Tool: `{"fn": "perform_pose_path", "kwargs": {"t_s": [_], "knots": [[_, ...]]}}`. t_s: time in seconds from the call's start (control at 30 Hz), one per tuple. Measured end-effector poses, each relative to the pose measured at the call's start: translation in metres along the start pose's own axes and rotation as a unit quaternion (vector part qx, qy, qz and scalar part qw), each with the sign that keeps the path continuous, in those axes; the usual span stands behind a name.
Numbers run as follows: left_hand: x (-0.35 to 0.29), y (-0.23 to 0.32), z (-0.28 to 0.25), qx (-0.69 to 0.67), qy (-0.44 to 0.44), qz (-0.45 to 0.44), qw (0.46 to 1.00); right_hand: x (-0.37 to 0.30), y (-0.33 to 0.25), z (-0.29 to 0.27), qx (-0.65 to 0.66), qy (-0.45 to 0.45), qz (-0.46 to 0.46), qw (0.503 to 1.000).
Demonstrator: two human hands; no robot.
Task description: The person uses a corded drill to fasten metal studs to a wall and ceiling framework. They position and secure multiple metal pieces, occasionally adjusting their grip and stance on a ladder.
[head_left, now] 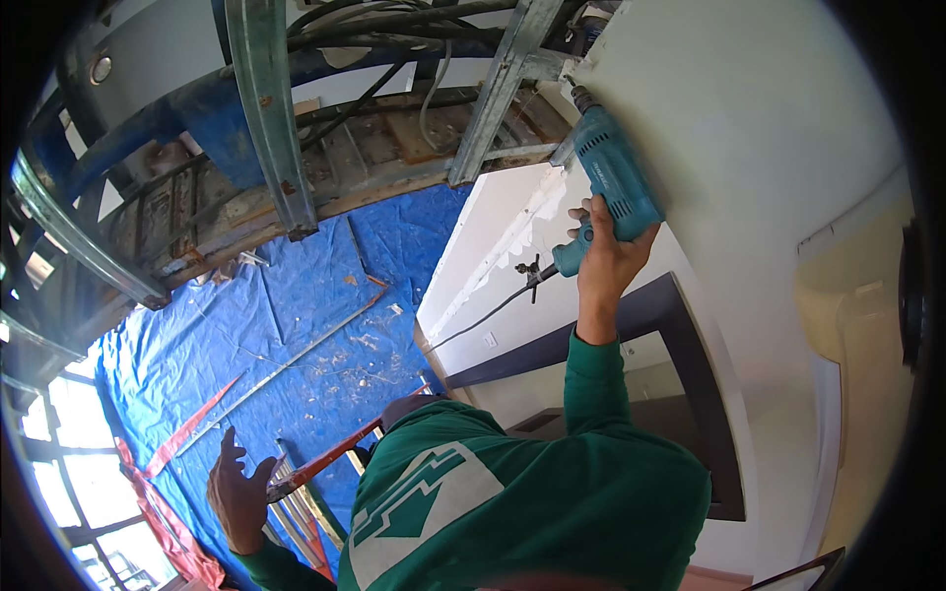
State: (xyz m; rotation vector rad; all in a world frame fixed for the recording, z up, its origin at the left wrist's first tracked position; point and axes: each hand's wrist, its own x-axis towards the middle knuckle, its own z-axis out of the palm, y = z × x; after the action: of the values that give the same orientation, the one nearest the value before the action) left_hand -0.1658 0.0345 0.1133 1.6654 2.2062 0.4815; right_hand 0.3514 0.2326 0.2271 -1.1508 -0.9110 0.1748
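My right hand (616,256) is raised and wrapped round the handle of a teal corded power drill (616,167). The drill's chuck and bit point up at the wall's edge, by a galvanized metal stud (503,94); I cannot tell whether the tip touches. A black power cord (483,320) hangs from the handle, with a small dark chuck key (535,276) on it. My left hand (236,492) is low at the left, fingers apart, holding nothing. It is beside the red-orange rail of a stepladder (325,458); contact is unclear.
Blue plastic sheeting (325,335) covers the floor below, with debris and a long metal strip (286,369) on it. Overhead hang metal channels (271,118), a blue beam (207,118) and loose black cables (394,44). A pale wall (749,167) stands at the right, windows (84,483) at the left.
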Motion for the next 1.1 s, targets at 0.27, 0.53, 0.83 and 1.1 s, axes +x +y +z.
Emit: {"fn": "perform_pose_path", "kwargs": {"t_s": [0.27,0.53,0.83,1.1], "knots": [[0.0,-0.002,0.001,0.014,0.013,0.023,1.0,0.001,0.006,-0.005,0.003,-0.001,0.004,1.0],[-0.002,0.0,0.002,0.024,0.011,0.016,1.0,0.003,0.034,-0.013,-0.241,-0.007,-0.222,0.945],[-0.007,0.003,0.003,0.006,0.015,-0.004,1.0,-0.009,0.037,0.009,-0.085,0.005,-0.088,0.993],[-0.004,0.011,-0.001,0.008,0.003,-0.03,1.0,-0.014,0.002,0.024,-0.002,0.026,0.023,0.999]]}}
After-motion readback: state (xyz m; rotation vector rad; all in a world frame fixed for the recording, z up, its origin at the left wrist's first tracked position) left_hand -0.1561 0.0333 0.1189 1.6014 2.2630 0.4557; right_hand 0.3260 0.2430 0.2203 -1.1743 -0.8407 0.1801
